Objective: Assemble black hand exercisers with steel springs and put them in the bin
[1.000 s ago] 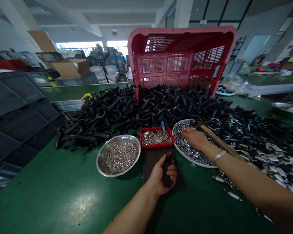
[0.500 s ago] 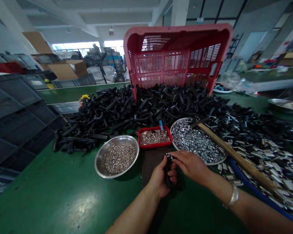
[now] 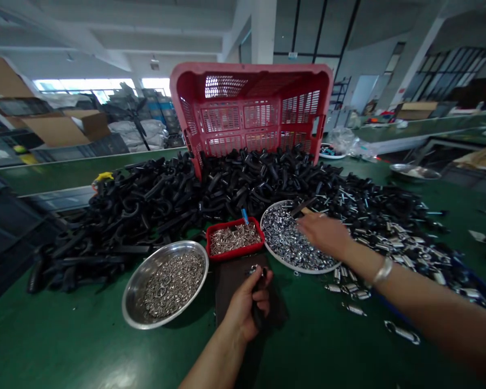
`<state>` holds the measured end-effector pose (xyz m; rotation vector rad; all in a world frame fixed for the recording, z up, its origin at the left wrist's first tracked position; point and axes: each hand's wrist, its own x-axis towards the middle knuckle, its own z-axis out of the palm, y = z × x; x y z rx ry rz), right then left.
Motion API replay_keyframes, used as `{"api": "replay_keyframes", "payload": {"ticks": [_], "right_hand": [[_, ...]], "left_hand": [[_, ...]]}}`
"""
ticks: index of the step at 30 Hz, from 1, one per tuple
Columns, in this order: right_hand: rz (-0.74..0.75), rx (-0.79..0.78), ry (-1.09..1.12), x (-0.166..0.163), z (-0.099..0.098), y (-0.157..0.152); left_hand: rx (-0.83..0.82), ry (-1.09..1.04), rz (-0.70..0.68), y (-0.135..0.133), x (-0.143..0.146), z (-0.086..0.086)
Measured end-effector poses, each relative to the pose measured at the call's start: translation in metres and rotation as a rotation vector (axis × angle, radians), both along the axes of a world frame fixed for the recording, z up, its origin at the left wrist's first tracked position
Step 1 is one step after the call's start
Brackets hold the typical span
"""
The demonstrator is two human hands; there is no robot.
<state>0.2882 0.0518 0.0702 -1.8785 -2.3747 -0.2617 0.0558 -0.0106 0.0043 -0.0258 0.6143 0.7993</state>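
Note:
My left hand is wrapped round a black plastic handle held upright over a dark mat, with a small metal part at its top end. My right hand reaches over the right steel plate of small shiny metal parts; it is smeared by motion, so its fingers do not show clearly. A small red tray of thin metal pins sits just beyond the mat. A steel bowl of metal rings lies to the left of my left hand.
A large heap of black curved handles spills from a tipped red crate across the green table. Finished pieces with metal ends lie scattered at the right. Dark crates stand at the left, cardboard boxes beyond.
My right hand left the handle top and swung back over the right plate. The view shifted right, so everything sits further left. My left hand still grips the handle.

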Motion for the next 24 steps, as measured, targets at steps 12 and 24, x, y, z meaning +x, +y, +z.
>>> {"api": "replay_keyframes", "payload": {"ticks": [12, 24], "right_hand": [[-0.071, -0.068, -0.048, 0.132, -0.001, 0.039], [0.344, -0.124, 0.82, -0.089, -0.012, -0.069]], "left_hand": [[0.032, -0.167, 0.047, 0.0, -0.004, -0.005], [0.114, -0.216, -0.04, -0.001, -0.008, -0.012]]}}
